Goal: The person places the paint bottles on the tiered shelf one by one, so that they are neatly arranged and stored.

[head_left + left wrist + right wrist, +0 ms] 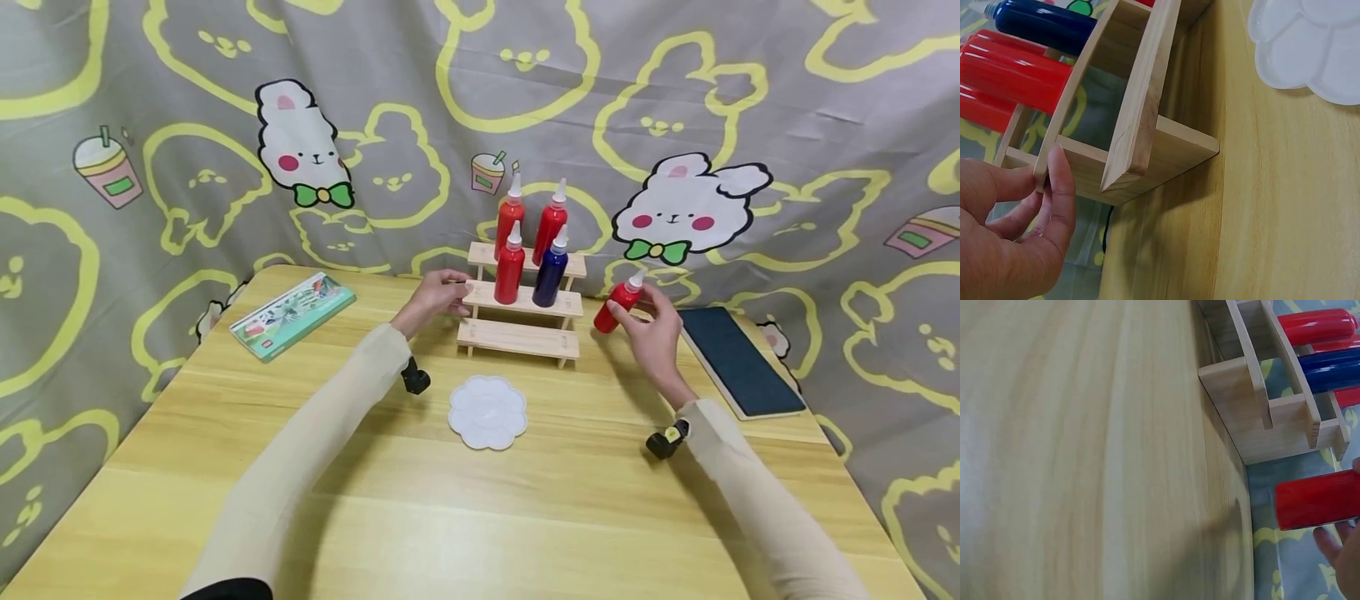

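Observation:
A three-tier wooden rack (pixel 517 335) stands at the back of the table. My left hand (pixel 438 298) pinches the left end of its middle shelf, thumb and fingers on either side of the board (pixel 1047 147). Held in my right hand (pixel 654 337), to the right of the rack, is a red squeeze bottle (pixel 617 310) with a white nozzle, tilted and off the table. On the middle shelf stand another red bottle (pixel 509 273) and a dark blue bottle (pixel 551 277). An orange-red bottle (pixel 511 218) and a red bottle (pixel 553 223) occupy the top shelf. The lowest shelf bears nothing.
In front of the rack lies a white flower-shaped palette (pixel 487 412). A green flat box (pixel 294 317) is at the back left, and a dark rectangular pad (pixel 742 362) at the right edge. A patterned curtain (pixel 420 67) hangs close behind the table.

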Demonstrator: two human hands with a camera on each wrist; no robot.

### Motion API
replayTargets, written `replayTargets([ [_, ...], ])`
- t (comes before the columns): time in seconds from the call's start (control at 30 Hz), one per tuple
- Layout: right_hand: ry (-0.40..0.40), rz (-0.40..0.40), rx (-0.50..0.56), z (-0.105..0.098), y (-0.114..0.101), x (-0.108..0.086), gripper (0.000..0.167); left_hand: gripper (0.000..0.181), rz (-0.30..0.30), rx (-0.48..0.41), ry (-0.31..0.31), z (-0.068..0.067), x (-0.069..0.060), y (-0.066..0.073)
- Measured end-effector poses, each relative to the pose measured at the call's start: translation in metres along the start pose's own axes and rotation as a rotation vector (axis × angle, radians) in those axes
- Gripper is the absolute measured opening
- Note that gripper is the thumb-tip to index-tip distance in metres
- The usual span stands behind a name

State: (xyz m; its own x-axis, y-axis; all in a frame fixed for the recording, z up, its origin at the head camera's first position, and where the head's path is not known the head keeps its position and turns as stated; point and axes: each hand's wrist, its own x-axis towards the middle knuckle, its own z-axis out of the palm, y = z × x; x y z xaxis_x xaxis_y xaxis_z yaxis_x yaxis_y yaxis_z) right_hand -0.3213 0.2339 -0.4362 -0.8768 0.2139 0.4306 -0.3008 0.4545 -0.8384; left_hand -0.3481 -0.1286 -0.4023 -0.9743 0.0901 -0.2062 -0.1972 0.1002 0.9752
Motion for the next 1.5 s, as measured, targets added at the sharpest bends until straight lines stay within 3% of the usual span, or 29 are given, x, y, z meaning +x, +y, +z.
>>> replayTargets([
  [0.13,0.04,-0.063,0.086,0.001,-0.007,-0.004,0.049,0.042,-0.005,-0.004,-0.009,-0.002,-0.001,-0.001],
  [0.27,0.049,-0.085,0.155,-0.003,-0.034,-0.013,0.048,0.041,-0.002,0.0,-0.012,-0.001,-0.001,-0.001],
  [0.37,0.027,-0.09,0.184,-0.006,-0.055,-0.023,0.047,0.041,-0.004,0.006,-0.011,0.0,-0.001,0.0],
  [0.57,-0.043,-0.073,0.192,-0.001,-0.071,-0.031,0.048,0.04,-0.001,0.013,-0.005,0.0,0.001,0.0],
  [0.87,-0.145,0.009,0.181,0.01,-0.051,-0.029,0.051,0.041,-0.018,0.014,-0.01,-0.001,0.003,-0.002],
  [1.5,-0.39,-0.022,0.219,0.044,-0.069,-0.03,0.055,0.041,-0.013,0.011,-0.02,-0.003,0.003,0.0],
])
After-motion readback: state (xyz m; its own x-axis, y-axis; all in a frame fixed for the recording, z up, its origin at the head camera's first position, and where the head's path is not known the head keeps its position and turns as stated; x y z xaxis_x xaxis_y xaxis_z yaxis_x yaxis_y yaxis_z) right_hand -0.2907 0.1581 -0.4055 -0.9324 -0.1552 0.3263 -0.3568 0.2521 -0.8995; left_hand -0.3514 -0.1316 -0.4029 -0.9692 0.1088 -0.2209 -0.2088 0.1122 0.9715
